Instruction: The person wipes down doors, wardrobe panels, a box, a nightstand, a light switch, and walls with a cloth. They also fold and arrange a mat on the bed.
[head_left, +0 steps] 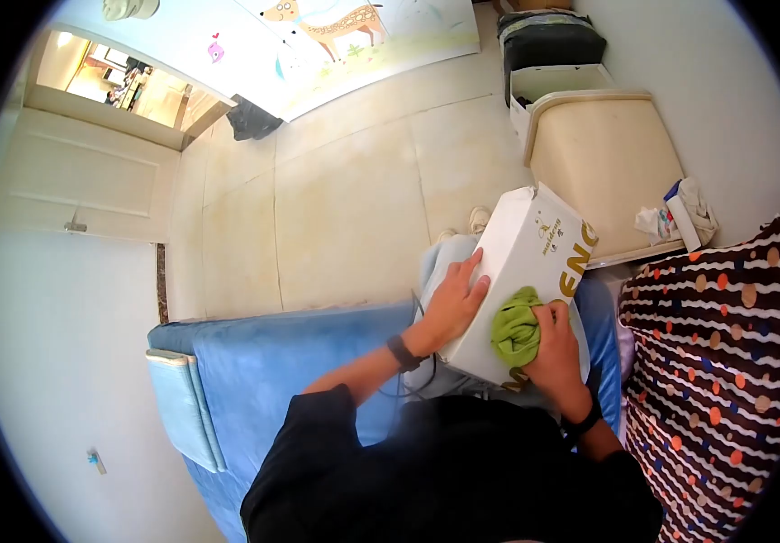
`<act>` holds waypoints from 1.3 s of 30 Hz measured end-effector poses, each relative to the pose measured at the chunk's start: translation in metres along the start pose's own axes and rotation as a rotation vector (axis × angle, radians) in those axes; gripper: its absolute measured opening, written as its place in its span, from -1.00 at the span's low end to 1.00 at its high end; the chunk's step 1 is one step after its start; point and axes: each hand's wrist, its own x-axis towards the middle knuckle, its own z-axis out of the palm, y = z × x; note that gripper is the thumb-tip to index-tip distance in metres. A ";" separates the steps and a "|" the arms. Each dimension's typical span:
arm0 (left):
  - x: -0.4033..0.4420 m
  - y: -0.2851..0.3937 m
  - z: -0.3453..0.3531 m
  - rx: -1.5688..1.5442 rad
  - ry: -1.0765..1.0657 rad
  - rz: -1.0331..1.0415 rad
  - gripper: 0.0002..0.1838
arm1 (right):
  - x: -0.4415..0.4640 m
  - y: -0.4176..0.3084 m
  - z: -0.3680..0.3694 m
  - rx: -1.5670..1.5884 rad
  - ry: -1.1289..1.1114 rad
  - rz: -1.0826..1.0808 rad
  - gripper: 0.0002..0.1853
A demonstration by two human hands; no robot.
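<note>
A white cardboard box [535, 237] with gold lettering rests tilted across the lap. My left hand [451, 306] lies against the box's left side, its fingers stretched out and the thumb near the upper edge. On the lettered top face, my right hand [555, 351] is closed around a bunched green cloth [515, 328]. The cloth touches the box and covers part of the lettering. Some of the right fingers are hidden by the cloth.
I sit on a blue-covered bed [309, 362] with a folded light-blue pillow [182, 407] at left. A beige table [598, 145] bears tissues [652, 224] at right. Patterned fabric [716, 362] hangs beside me. A black bag [252, 119] lies on the tiled floor [345, 199].
</note>
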 end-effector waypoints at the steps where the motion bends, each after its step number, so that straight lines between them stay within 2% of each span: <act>1: 0.000 0.000 -0.001 0.010 0.000 -0.011 -0.37 | 0.007 0.004 0.001 0.018 -0.011 -0.003 -0.40; 4: 0.002 -0.010 0.008 0.093 0.025 0.020 -0.40 | 0.033 0.012 0.003 0.032 0.102 -0.079 -0.37; 6: 0.003 -0.017 0.008 0.070 0.019 0.048 -0.42 | 0.053 0.013 -0.006 0.033 0.116 -0.059 -0.43; 8: 0.008 -0.030 0.007 0.051 0.007 0.099 -0.45 | 0.074 0.039 -0.002 -0.055 0.201 -0.097 -0.37; 11: 0.016 -0.040 0.005 -0.014 -0.016 0.133 -0.44 | 0.091 0.049 -0.016 -0.027 0.281 -0.012 -0.38; 14: 0.021 -0.036 -0.001 -0.090 -0.122 0.044 -0.45 | 0.087 0.049 -0.031 -0.010 0.293 0.129 -0.39; 18: 0.019 0.009 -0.017 -0.140 -0.251 0.095 -0.44 | 0.068 0.085 -0.012 0.088 0.554 0.034 -0.45; 21: 0.022 0.030 -0.027 -0.266 -0.392 -0.094 -0.38 | 0.054 0.111 -0.003 0.338 0.517 0.045 -0.45; 22: 0.023 0.025 -0.030 -0.362 -0.407 -0.144 -0.38 | 0.051 0.116 -0.002 0.476 0.469 0.094 -0.48; 25: 0.028 -0.005 -0.033 -0.607 -0.437 -0.252 -0.38 | 0.037 0.108 -0.010 0.623 0.333 0.170 -0.51; 26: 0.026 -0.015 -0.034 -0.659 -0.445 -0.262 -0.38 | 0.031 0.103 -0.012 0.506 0.314 0.121 -0.42; 29: 0.016 -0.017 -0.040 -0.733 -0.514 -0.300 -0.36 | 0.019 0.093 -0.014 0.662 0.383 0.042 -0.35; 30: 0.012 -0.014 -0.041 -0.749 -0.540 -0.314 -0.34 | 0.014 0.082 -0.022 0.785 0.377 0.071 -0.34; 33: -0.011 0.055 -0.042 -0.994 -0.474 -0.504 -0.34 | 0.002 0.043 -0.054 0.972 0.443 -0.035 -0.35; 35: -0.001 0.015 -0.030 -0.674 -0.636 -0.345 -0.36 | 0.000 0.021 -0.074 0.676 0.492 -0.148 -0.33; 36: 0.008 0.015 -0.025 -0.498 -0.698 -0.351 -0.42 | -0.001 0.014 -0.083 0.495 0.506 -0.209 -0.33; 37: 0.002 0.017 -0.016 -0.496 -0.659 -0.271 -0.44 | 0.000 0.010 -0.087 0.309 0.521 -0.270 -0.33; 39: -0.009 0.047 -0.006 -0.564 -0.599 -0.142 -0.38 | -0.008 0.009 -0.076 0.319 0.405 -0.191 -0.32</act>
